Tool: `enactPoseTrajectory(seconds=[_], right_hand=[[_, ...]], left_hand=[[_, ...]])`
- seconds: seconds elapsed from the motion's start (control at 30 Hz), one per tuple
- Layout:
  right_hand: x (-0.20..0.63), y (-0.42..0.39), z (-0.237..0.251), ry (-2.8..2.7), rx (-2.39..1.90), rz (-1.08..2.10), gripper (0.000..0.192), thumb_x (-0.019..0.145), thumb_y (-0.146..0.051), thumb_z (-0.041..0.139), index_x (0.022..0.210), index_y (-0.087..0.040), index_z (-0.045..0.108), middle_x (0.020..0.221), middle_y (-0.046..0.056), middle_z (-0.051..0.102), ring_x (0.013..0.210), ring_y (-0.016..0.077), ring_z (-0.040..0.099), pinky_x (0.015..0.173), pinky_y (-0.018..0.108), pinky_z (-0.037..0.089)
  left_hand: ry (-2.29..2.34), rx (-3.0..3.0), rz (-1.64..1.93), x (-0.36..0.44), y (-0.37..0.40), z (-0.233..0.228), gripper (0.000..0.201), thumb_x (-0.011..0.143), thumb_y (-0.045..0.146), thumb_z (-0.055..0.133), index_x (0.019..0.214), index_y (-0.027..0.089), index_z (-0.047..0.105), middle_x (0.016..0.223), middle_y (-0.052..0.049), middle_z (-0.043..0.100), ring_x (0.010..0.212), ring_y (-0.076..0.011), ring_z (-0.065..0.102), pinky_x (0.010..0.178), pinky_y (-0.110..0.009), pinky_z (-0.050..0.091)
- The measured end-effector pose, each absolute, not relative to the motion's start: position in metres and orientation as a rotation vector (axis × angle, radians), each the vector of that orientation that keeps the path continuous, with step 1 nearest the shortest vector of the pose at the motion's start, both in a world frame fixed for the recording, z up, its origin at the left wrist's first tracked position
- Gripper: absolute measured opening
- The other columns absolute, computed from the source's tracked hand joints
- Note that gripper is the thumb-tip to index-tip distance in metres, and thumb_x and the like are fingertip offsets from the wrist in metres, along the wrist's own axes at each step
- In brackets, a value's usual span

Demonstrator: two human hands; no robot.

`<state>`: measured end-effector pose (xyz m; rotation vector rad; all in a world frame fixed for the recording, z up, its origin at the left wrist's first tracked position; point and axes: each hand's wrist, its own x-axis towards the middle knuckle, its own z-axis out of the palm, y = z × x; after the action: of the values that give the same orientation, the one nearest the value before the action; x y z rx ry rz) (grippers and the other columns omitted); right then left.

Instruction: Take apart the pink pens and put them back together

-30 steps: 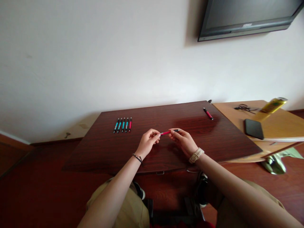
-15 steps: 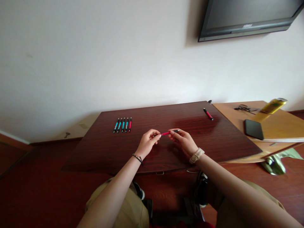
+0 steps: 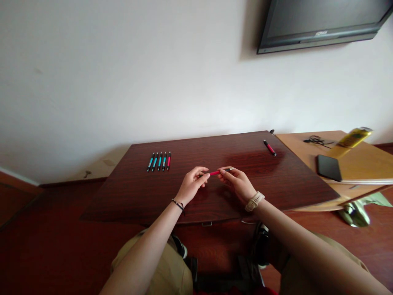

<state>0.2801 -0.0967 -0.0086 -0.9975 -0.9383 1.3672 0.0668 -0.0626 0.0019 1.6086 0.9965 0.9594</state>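
A pink pen (image 3: 214, 173) with black ends is held level above the table between both hands. My left hand (image 3: 194, 180) pinches its left end between thumb and fingers. On the other end, my right hand (image 3: 236, 181) closes thumb and fingers round the barrel, and the black tip pokes out past them. To the left lies a row of several blue pens (image 3: 159, 161), side by side, with one pink pen (image 3: 168, 161) at the row's right end. Another pink pen (image 3: 269, 148) rests alone near the table's far right corner.
The dark wooden table (image 3: 129, 196) stands against the wall. A lighter cabinet (image 3: 374, 166) adjoins it on the right, carrying a black phone-like slab (image 3: 328, 167), a dark cable (image 3: 317, 141) and a yellow can (image 3: 353, 138). A television (image 3: 322, 24) hangs above.
My left thumb and fingers have shifted very slightly on the pen's left end. The pen and my right hand stay almost in place.
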Motion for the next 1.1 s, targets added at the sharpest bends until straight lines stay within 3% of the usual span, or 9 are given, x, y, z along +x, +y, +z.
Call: enactPoseTrajectory(seconds=[0.07,0.13,0.27,0.37,0.63,0.87,1.1], right_hand=[[0.28,-0.097,-0.008,-0.933,-1.0,1.36,0.042,0.076,-0.054,0.088,0.101,-0.021,0.079,0.09,0.006,0.076,0.078,0.0153,0.067,0.077,0.029,0.053],[0.28,-0.097,-0.006,-0.928,-1.004,1.363,0.043,0.075,-0.054,0.088,0.1,-0.021,0.078,0.089,0.006,0.076,0.077,0.0158,0.066,0.075,0.029,0.053],[0.279,-0.099,-0.003,-0.917,-1.001,1.37,0.042,0.075,-0.053,0.088,0.101,-0.021,0.078,0.089,0.005,0.076,0.078,0.0153,0.066,0.073,0.028,0.052],[0.279,-0.099,-0.003,-0.897,-0.993,1.36,0.041,0.075,-0.052,0.089,0.101,-0.021,0.078,0.089,0.005,0.076,0.077,0.015,0.065,0.074,0.028,0.052],[0.28,-0.097,-0.006,-0.892,-0.971,1.356,0.039,0.08,-0.053,0.085,0.102,-0.022,0.077,0.093,0.005,0.076,0.08,0.0154,0.066,0.077,0.029,0.052],[0.285,-0.094,-0.002,-1.261,-1.058,1.112,0.043,0.09,-0.059,0.072,0.104,-0.018,0.075,0.083,0.004,0.072,0.074,0.0172,0.062,0.071,0.03,0.051],[0.294,-0.091,0.005,-1.365,-1.108,0.916,0.042,0.097,-0.058,0.063,0.108,-0.019,0.074,0.077,0.002,0.067,0.069,0.0166,0.06,0.065,0.028,0.049]], left_hand=[[0.983,1.643,0.981,0.067,-0.063,0.003,0.035,0.09,0.049,0.072,0.106,0.018,0.07,0.085,-0.003,0.07,0.068,-0.0132,0.06,0.064,-0.025,0.046],[1.005,1.644,0.982,0.068,-0.063,0.002,0.033,0.093,0.051,0.067,0.095,0.018,0.069,0.076,-0.001,0.066,0.064,-0.0127,0.057,0.063,-0.025,0.044],[1.095,1.597,0.98,0.067,-0.061,0.0,0.052,0.099,0.061,0.053,0.073,0.017,0.065,0.053,0.002,0.052,0.051,-0.0115,0.047,0.056,-0.025,0.037],[1.151,1.578,0.979,0.063,-0.059,-0.001,0.061,0.1,0.066,0.047,0.065,0.018,0.062,0.048,0.002,0.047,0.047,-0.0111,0.042,0.055,-0.026,0.034],[1.055,1.563,0.928,0.061,-0.059,-0.001,0.051,0.098,0.061,0.055,0.075,0.017,0.066,0.058,0.0,0.056,0.054,-0.0127,0.051,0.055,-0.026,0.035],[0.789,1.63,0.745,0.068,-0.066,-0.004,0.03,0.102,0.042,0.055,0.116,0.017,0.064,0.083,-0.003,0.068,0.073,-0.0157,0.063,0.071,-0.028,0.05],[0.781,1.684,0.719,0.068,-0.066,-0.006,0.026,0.102,0.041,0.055,0.109,0.017,0.063,0.089,-0.004,0.068,0.076,-0.0157,0.062,0.075,-0.029,0.05]])
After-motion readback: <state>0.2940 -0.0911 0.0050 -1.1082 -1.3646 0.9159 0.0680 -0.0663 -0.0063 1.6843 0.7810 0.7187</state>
